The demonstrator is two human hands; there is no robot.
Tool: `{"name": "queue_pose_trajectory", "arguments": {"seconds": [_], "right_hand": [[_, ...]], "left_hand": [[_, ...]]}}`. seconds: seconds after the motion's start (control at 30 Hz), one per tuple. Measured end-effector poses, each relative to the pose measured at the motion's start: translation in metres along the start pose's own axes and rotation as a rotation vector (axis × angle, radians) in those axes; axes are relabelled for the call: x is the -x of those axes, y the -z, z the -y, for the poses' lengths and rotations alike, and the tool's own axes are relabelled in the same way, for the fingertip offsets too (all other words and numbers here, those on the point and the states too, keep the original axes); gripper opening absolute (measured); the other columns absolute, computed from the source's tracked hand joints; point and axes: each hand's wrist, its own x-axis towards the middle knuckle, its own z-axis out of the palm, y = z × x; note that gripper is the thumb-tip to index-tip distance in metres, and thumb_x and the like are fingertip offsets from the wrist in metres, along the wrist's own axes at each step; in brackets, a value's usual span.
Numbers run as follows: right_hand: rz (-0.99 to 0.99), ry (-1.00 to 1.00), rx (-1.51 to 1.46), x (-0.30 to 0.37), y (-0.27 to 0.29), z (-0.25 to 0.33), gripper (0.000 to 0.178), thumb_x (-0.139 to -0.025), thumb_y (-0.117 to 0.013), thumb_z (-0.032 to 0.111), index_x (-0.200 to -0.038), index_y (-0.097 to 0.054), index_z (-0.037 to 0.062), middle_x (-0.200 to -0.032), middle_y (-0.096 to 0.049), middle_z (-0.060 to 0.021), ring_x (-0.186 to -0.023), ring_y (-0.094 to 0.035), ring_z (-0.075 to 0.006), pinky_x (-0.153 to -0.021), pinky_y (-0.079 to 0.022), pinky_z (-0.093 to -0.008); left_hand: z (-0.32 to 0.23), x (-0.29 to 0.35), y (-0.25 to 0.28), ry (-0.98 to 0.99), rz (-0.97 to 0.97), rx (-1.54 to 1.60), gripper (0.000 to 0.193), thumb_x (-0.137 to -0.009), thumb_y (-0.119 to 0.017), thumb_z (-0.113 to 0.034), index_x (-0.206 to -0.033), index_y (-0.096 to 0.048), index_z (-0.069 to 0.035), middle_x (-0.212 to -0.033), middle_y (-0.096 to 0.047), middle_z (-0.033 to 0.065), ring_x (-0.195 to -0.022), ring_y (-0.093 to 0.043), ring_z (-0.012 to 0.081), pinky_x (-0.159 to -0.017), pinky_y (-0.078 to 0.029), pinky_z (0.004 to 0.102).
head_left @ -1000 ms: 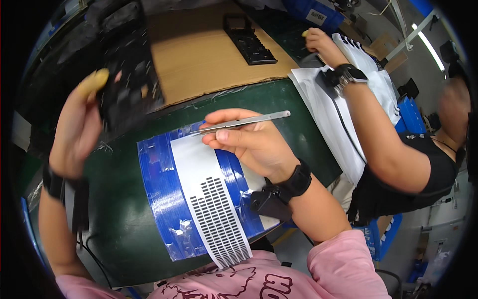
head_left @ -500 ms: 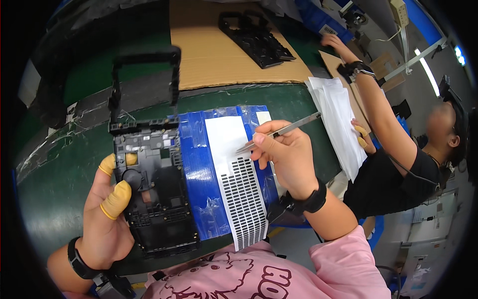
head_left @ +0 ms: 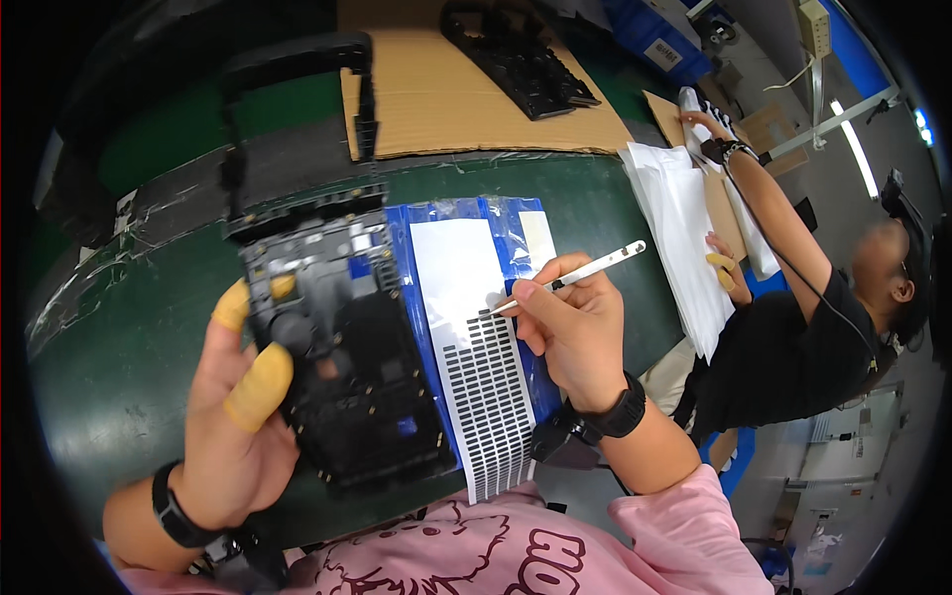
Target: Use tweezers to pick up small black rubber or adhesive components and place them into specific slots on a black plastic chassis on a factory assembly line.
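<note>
Tweezers point(head_left: 600, 264), pinched by right fingers point(head_left: 541, 301), have shifted to the topmost black labels point(head_left: 476, 320); left fingers point(head_left: 260, 389) grip a black frame point(head_left: 367, 397).

A worker's left hand point(head_left: 238, 431), thumb and a finger in yellow covers, grips a black plastic frame point(head_left: 362, 402) above a green workbench point(head_left: 129, 367); the right hand point(head_left: 575, 337) points tweezers point(head_left: 603, 262) at black labels on a white sheet point(head_left: 451, 263) reaching the bench's near edge. A co-worker point(head_left: 778, 362) sits beyond its right edge.
</note>
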Motion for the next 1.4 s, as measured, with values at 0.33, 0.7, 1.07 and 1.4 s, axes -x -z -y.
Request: {"name": "queue_pose_trajectory", "arguments": {"seconds": [0.33,0.7,1.07,1.4], "right_hand": [[0.020,-0.011,0.068,0.000,-0.002,0.003,0.012,-0.073,-0.058,-0.002,-0.078,-0.046,0.0001,-0.061,-0.057,-0.0092,-0.045,-0.050,-0.0064,-0.034,-0.033,-0.0143],[0.015,-0.020,0.008,0.005,0.003,0.005,0.012,-0.074,-0.057,-0.002,-0.082,-0.048,0.0004,-0.062,-0.057,-0.0094,-0.045,-0.048,-0.0053,-0.036,-0.031,-0.0141],[0.280,0.119,-0.158,0.062,-0.046,0.013,0.018,-0.071,-0.057,-0.010,-0.087,-0.048,-0.0072,-0.079,-0.058,-0.0158,-0.075,-0.059,-0.0165,-0.065,-0.048,-0.0220],[0.272,0.123,-0.122,0.066,-0.061,0.004,0.021,-0.072,-0.057,-0.010,-0.090,-0.046,-0.0074,-0.081,-0.058,-0.0162,-0.076,-0.060,-0.0191,-0.067,-0.050,-0.0240]], "left_hand": [[-0.012,0.094,0.038,-0.110,-0.268,-0.280,0.062,-0.079,-0.057,-0.024,-0.129,-0.023,-0.010,-0.119,-0.042,0.0072,-0.102,-0.047,0.0201,-0.086,-0.041,0.0325],[0.010,0.008,-0.002,-0.037,-0.040,-0.053,0.046,-0.085,-0.046,-0.019,-0.126,-0.026,-0.011,-0.116,-0.043,0.0078,-0.097,-0.049,0.0186,-0.082,-0.043,0.0343],[0.019,0.006,0.001,0.173,0.091,0.212,0.046,-0.086,-0.044,-0.016,-0.127,-0.022,-0.012,-0.120,-0.039,0.0100,-0.107,-0.044,0.0201,-0.089,-0.038,0.0364],[0.016,0.010,0.007,0.157,0.107,0.184,0.046,-0.089,-0.036,-0.020,-0.130,-0.015,-0.016,-0.126,-0.033,0.0080,-0.111,-0.041,0.0212,-0.090,-0.039,0.0388]]}}
